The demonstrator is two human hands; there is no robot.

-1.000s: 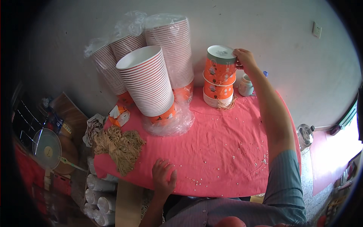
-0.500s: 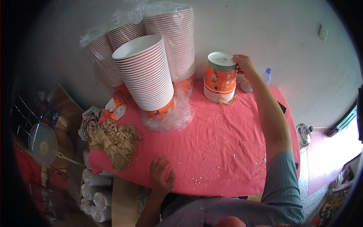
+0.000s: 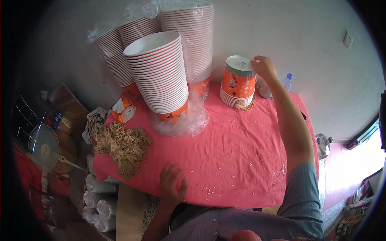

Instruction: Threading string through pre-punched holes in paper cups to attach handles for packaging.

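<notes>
An upside-down nested stack of orange paper buckets (image 3: 238, 83) stands at the far right of the table. Its top bucket has a grey band and a white base facing up. My right hand (image 3: 264, 67) is beside that base, fingers loosely bent at its edge and not wrapped round the bucket; whether they touch is unclear. Strands of tan string (image 3: 246, 105) hang at the stack's lower rim. My left hand (image 3: 173, 182) rests at the near table edge, open and empty, fingers and thumb apart.
A tall upright stack of white-rimmed buckets (image 3: 161, 76) stands left of centre, before plastic-wrapped stacks (image 3: 193, 44). A tan string bundle (image 3: 122, 146) and an orange packet (image 3: 123, 110) lie left. Small white bits dot the red cloth (image 3: 209, 160). A bottle (image 3: 287, 81) is far right.
My right hand has shifted slightly right, with its fingers drawn back from the top bucket's base. My left hand stays at the near edge. The whole view has shifted a little.
</notes>
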